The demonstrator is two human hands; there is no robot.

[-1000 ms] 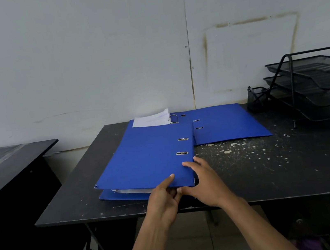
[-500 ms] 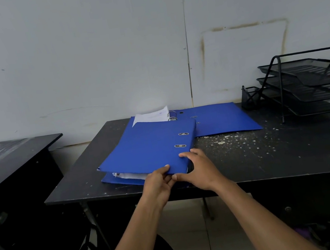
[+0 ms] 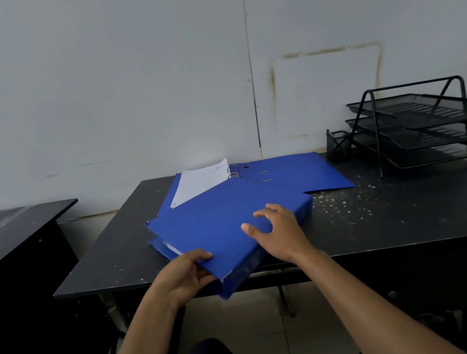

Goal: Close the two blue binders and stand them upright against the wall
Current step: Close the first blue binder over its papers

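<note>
A closed blue binder (image 3: 220, 218) lies skewed on the black table (image 3: 386, 220), one corner sticking out past the front edge. My left hand (image 3: 184, 273) grips that near corner, thumb on top. My right hand (image 3: 280, 229) rests on the cover with fingers spread, by the spine side. Behind it a second blue binder (image 3: 295, 171) lies open flat near the wall (image 3: 150, 83), its metal rings (image 3: 233, 171) up and white paper (image 3: 200, 179) on its left half.
A black three-tier mesh paper tray (image 3: 422, 122) stands at the table's back right, with a small black mesh holder (image 3: 339, 144) beside it. Another dark table (image 3: 6, 234) sits to the left. White flecks dot the table's right side.
The near binder has been swung round and pulled toward me, so its corner now overhangs the front edge. My left hand shifted to that corner and my right hand spread on the cover.
</note>
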